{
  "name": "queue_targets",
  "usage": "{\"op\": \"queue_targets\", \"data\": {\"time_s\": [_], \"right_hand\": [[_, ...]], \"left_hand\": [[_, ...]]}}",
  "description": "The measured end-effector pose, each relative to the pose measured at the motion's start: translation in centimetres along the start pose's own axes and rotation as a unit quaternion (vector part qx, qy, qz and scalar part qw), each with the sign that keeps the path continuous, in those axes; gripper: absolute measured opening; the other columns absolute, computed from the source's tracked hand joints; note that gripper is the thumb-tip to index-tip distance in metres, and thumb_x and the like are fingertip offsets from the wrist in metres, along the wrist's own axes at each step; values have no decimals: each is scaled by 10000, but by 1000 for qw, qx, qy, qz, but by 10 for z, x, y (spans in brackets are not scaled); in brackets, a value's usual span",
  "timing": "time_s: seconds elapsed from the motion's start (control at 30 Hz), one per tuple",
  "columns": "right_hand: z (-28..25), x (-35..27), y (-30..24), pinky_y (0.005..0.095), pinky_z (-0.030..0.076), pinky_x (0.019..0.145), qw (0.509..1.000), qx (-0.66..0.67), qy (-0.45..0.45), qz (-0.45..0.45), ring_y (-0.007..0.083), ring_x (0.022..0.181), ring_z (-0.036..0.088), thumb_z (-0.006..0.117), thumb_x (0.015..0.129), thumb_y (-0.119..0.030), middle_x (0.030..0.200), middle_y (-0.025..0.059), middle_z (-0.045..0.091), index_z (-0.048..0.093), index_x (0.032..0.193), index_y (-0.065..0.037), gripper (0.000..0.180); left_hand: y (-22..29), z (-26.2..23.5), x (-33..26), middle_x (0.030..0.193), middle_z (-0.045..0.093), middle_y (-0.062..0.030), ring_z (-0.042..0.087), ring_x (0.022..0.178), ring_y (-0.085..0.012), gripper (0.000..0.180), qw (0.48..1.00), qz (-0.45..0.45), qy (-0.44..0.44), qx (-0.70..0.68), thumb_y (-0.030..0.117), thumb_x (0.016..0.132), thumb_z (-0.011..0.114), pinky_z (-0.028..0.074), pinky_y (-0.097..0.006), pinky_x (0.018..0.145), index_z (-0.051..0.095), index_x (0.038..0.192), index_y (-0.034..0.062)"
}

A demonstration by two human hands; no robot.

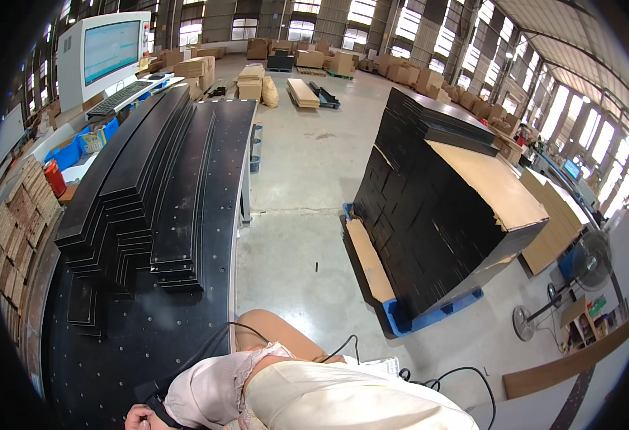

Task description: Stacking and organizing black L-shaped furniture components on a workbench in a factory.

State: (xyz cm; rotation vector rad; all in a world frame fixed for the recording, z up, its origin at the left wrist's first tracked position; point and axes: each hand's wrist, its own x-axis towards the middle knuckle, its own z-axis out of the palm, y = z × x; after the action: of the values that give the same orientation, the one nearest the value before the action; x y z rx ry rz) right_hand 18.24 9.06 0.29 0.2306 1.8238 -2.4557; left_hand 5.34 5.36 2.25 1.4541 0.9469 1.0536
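Observation:
My left hand (141, 416) shows only in part at the lower left edge, with its fingers curled. What it holds, if anything, is hidden. It is close to the near end of a black table (139, 344) dotted with small studs. Further up that table lie stacks of long black boards (131, 165), several layers high and uneven at their near ends. A shorter stack of black boards (185, 208) lies along their right side. My right hand is out of view. A pale sleeve (207, 383) and a black cable (210, 335) cross near my body.
A tall stack of black panels (429, 215) stands on a blue pallet (436, 315) across the aisle. A monitor (110, 50) and keyboard (119, 98) are beyond the boards. Bundled wood strips (17, 229) line the left. A fan (590, 261) stands at right; cables (465, 370) trail nearby.

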Motion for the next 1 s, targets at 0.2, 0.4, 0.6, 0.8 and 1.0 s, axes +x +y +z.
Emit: {"op": "queue_targets", "data": {"time_s": [0.2,0.4,0.6,0.8,1.0], "right_hand": [[1,-1,2,226,509,601,1000,-3,0,0,116,684,631,578,881,-167,890,58,683,687,962,-57,175],[1,0,2,226,508,600,1000,-4,-1,1,114,681,630,578,881,-165,885,57,684,688,960,-58,173],[1,1,4,225,508,598,1000,-5,-5,1,112,679,629,578,880,-163,880,55,684,689,958,-60,171],[0,1,4,224,507,597,1000,-7,-5,1,110,677,628,579,879,-161,875,53,685,690,956,-61,169],[0,2,4,223,507,595,1000,-12,-11,-1,109,675,626,579,879,-159,870,51,685,691,954,-62,167]], "left_hand": [[-10,-11,-2,867,487,-57,500,759,-159,214,1000,0,8,6,189,803,612,420,-297,699,490,912,51],[-26,-25,4,855,486,-56,497,752,-158,201,1000,-1,19,9,190,810,603,417,-296,695,492,902,50],[-11,-14,2,844,484,-54,493,746,-157,188,999,-2,30,13,190,817,595,414,-295,691,495,892,50],[3,-2,-4,833,483,-53,489,739,-155,178,999,-3,40,18,190,824,587,411,-293,687,497,882,49],[-13,-19,-2,821,482,-52,486,733,-154,168,998,-3,52,23,191,831,579,408,-292,683,499,871,48]]}}
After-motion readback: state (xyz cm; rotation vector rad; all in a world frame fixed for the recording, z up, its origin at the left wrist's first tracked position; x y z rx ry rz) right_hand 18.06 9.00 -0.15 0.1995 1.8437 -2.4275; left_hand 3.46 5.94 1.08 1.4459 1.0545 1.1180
